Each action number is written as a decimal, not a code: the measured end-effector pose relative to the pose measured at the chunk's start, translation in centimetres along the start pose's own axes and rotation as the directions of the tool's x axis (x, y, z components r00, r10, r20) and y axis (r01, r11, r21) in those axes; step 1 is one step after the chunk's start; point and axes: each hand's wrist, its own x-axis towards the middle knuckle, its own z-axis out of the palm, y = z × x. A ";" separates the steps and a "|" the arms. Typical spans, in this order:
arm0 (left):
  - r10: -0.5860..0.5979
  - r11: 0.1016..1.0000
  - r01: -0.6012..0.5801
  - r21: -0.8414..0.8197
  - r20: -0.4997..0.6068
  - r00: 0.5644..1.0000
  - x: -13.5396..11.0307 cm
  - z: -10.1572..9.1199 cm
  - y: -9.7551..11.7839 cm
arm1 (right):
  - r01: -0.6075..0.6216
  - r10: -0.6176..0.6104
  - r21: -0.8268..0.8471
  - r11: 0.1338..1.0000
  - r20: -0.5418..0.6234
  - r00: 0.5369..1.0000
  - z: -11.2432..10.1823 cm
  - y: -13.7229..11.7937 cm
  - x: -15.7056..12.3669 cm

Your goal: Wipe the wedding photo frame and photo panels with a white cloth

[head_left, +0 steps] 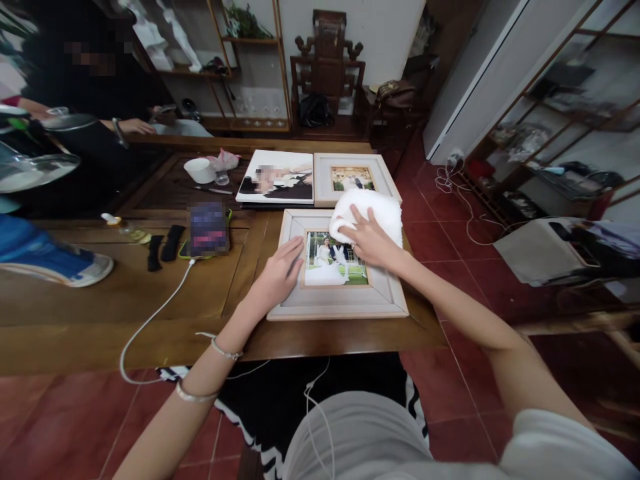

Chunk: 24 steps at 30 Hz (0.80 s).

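A pale framed wedding photo (338, 297) lies flat on the wooden table (125, 293) in front of me. My left hand (277, 273) rests open and flat on the frame's left side, fingers stretched toward the picture. My right hand (371, 239) presses a white cloth (380, 208) onto the frame's upper right corner, fingers spread over the cloth.
Behind lie a second framed photo (356, 177) and a photo album (276, 177). A phone (207, 230) on a white cable, two black items (164, 245), a white cup (200, 170) and a small bottle (125, 228) sit left. Another person's hand (135, 125) is far left; a shoe (60, 261) rests on the table.
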 end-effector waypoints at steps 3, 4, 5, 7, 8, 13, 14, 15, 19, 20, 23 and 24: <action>0.002 1.000 -0.002 -0.002 -0.031 1.000 0.0 0.1 0.0 | 0.046 -0.049 0.040 0.998 0.053 0.997 -0.3 -2.2 -1.9; 0.003 1.000 -0.004 -0.002 -0.040 0.999 0.0 0.2 -0.1 | 0.076 -0.081 0.058 0.995 0.080 0.994 -0.7 -3.2 -2.9; 0.003 1.000 -0.003 -0.001 -0.046 0.999 -0.1 0.2 -0.1 | 0.102 -0.110 0.079 0.992 0.102 0.989 -1.3 -4.3 -4.1; -0.003 1.000 0.003 0.002 -0.050 0.999 -0.1 0.3 -0.1 | 0.202 -0.230 0.161 0.966 0.173 0.958 -3.2 -6.3 -6.4; -0.007 1.000 0.007 0.003 -0.048 0.999 -0.1 0.4 -0.1 | 0.226 -0.264 0.202 0.953 0.187 0.946 -4.3 -7.2 -7.4; -0.008 1.000 0.008 0.005 -0.055 0.998 -0.2 0.5 -0.2 | 0.317 -0.422 0.376 0.871 0.244 0.873 -7.6 -9.8 -9.7; -0.006 1.000 0.006 0.006 -0.054 0.999 -0.2 0.5 -0.3 | 0.306 -0.419 0.390 0.868 0.246 0.874 -7.3 -9.9 -9.6; -0.004 1.000 0.005 0.008 -0.048 0.999 -0.2 0.5 -0.3 | 0.281 -0.394 0.391 0.876 0.246 0.886 -6.7 -9.7 -9.3; -0.005 1.000 0.005 0.006 -0.002 1.000 -0.3 0.5 -0.4 | 0.143 -0.197 0.273 0.951 0.179 0.964 -2.8 -7.4 -6.8; -0.001 1.000 0.001 0.004 0.006 1.000 -0.3 0.5 -0.4 | 0.117 -0.151 0.220 0.968 0.145 0.978 -2.0 -6.5 -6.0; 0.016 1.000 -0.016 -0.005 0.020 1.000 -0.3 0.3 -0.3 | 0.036 -0.039 0.065 0.997 0.048 0.998 -0.7 -3.6 -2.9; 0.018 1.000 -0.017 -0.008 0.021 1.000 -0.3 0.2 -0.3 | 0.013 -0.013 0.024 1.000 0.017 1.000 -0.5 -2.8 -1.8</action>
